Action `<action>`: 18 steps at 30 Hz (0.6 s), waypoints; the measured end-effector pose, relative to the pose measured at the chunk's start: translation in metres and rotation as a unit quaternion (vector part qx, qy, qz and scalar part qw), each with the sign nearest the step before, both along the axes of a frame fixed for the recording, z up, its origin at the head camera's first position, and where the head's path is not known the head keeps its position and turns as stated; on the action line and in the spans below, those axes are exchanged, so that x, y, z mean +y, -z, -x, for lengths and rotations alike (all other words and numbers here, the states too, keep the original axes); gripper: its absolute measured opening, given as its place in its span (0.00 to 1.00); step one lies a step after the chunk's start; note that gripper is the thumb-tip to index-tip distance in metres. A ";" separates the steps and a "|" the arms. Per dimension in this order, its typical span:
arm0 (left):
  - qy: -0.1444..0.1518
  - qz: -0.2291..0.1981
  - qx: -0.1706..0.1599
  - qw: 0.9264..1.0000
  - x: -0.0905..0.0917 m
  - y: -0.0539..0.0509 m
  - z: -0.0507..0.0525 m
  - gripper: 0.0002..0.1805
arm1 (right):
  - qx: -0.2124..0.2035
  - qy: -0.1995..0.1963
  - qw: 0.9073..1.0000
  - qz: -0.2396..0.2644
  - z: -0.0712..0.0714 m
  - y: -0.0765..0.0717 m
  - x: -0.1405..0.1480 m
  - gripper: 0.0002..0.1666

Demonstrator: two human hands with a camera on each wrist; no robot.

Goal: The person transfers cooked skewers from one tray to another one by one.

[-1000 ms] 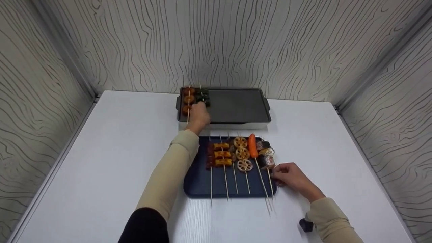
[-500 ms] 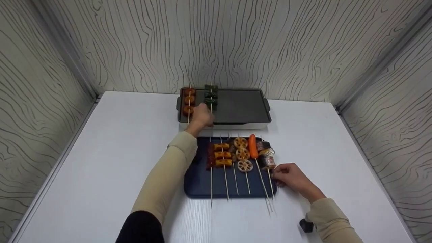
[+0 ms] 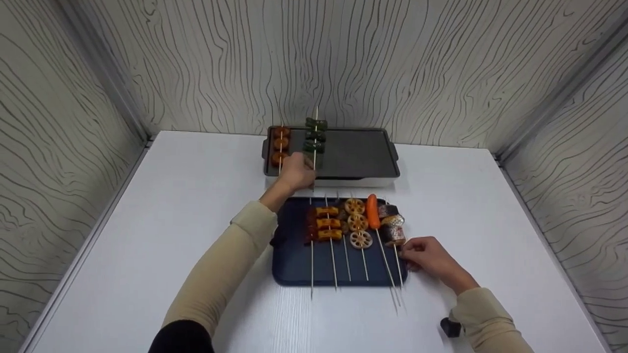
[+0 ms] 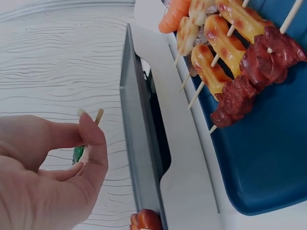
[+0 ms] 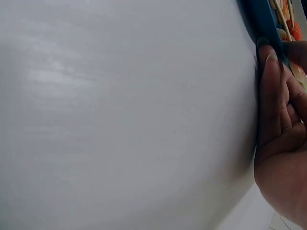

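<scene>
My left hand (image 3: 298,172) pinches the lower stick of a skewer of dark green pepper pieces (image 3: 315,135) over the left half of a dark griddle (image 3: 360,152). In the left wrist view the pinched stick end (image 4: 99,116) shows between thumb and fingers, and most of the green pieces are hidden. A skewer of orange-brown round slices (image 3: 281,143) lies at the griddle's left end. My right hand (image 3: 431,257) grips the right rim of a blue tray (image 3: 292,264); the right wrist view shows thumb and fingers (image 5: 271,96) at that rim.
On the tray lie skewers of dark red meat (image 3: 311,225), yellow pieces (image 3: 328,223), lotus root slices (image 3: 357,223), an orange-red sausage (image 3: 373,212) and dark-skinned fish-like chunks (image 3: 392,228). Several sticks overhang its front edge. A patterned wall (image 3: 353,63) stands behind the griddle.
My left hand has carried the green pepper skewer rightward and somewhat up, away from the orange-brown skewer. My right hand keeps its grip on the tray rim. The head view has shifted slightly.
</scene>
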State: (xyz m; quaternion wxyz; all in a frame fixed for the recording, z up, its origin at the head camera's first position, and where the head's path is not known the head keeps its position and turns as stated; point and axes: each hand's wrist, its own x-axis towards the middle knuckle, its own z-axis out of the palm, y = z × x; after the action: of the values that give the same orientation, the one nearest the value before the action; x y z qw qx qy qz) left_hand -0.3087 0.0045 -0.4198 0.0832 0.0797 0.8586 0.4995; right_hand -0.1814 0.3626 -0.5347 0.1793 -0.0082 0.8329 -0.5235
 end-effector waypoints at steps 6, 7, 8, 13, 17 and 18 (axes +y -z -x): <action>0.015 -0.004 0.004 1.000 -0.004 -0.007 -0.011 0.10 | -0.005 0.002 1.000 -0.002 0.001 0.000 -0.001 0.11; 0.018 -0.001 0.002 1.000 -0.005 -0.008 -0.013 0.10 | -0.006 0.002 1.000 -0.003 0.001 0.000 -0.001 0.11; 0.019 0.000 0.000 1.000 -0.006 -0.008 -0.015 0.10 | -0.006 0.001 1.000 -0.003 0.002 0.001 -0.001 0.11; 0.026 0.000 -0.003 1.000 -0.010 -0.009 -0.029 0.08 | -0.004 -0.003 1.000 -0.012 0.003 0.002 -0.001 0.11; 0.041 -0.006 0.003 0.999 -0.011 -0.006 -0.043 0.09 | -0.004 -0.004 1.000 -0.019 0.004 0.003 0.002 0.12; 0.047 -0.015 0.002 0.999 -0.011 -0.005 -0.046 0.09 | -0.002 -0.007 1.000 -0.021 0.004 0.003 0.003 0.12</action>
State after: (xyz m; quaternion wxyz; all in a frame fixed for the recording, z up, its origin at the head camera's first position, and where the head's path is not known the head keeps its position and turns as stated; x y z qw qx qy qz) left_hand -0.2624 -0.0062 -0.4149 0.1037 0.1224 0.8464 0.5079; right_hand -0.1852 0.3658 -0.5381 0.1848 -0.0089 0.8433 -0.5047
